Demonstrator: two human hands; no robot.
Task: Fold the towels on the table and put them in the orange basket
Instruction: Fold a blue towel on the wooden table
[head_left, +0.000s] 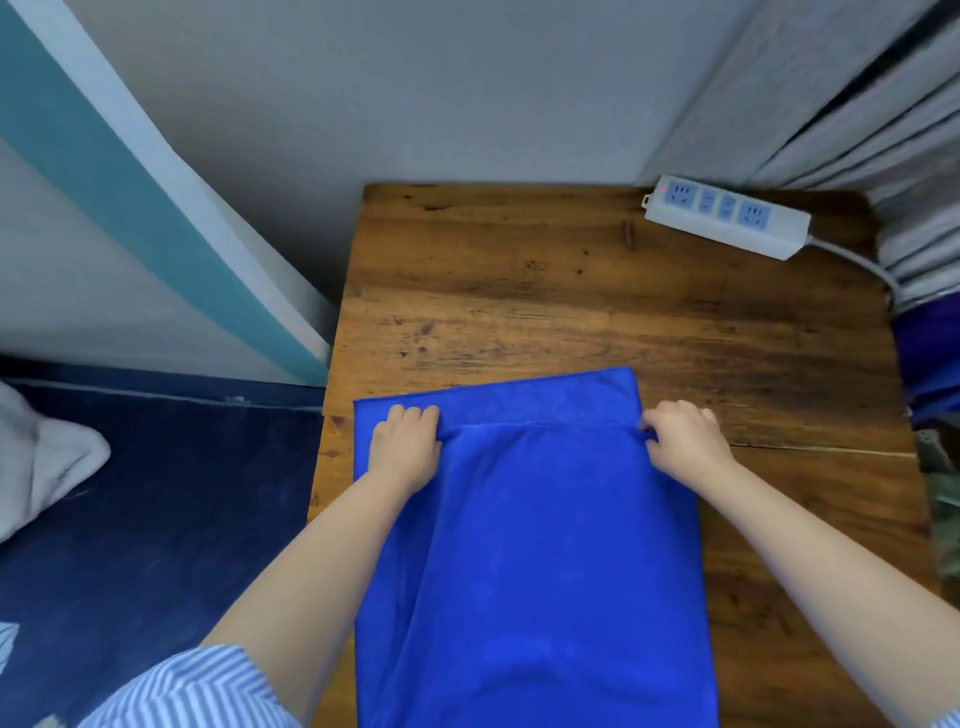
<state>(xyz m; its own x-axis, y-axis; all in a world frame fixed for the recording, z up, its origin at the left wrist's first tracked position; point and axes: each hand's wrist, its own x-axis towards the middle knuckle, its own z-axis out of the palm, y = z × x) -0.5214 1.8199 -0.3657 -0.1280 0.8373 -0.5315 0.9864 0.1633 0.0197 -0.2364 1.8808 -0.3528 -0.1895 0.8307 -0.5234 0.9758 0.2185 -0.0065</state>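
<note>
Both hands, left hand and right hand, pinch the top layer's edge of the blue towel on the near table. Far half bare wood; power strip far right, curtain beyond.

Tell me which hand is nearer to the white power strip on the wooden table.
Right. The right hand grips the blue towel's upper right corner, below the white power strip. The left hand holds the opposite corner, farther left.
</note>
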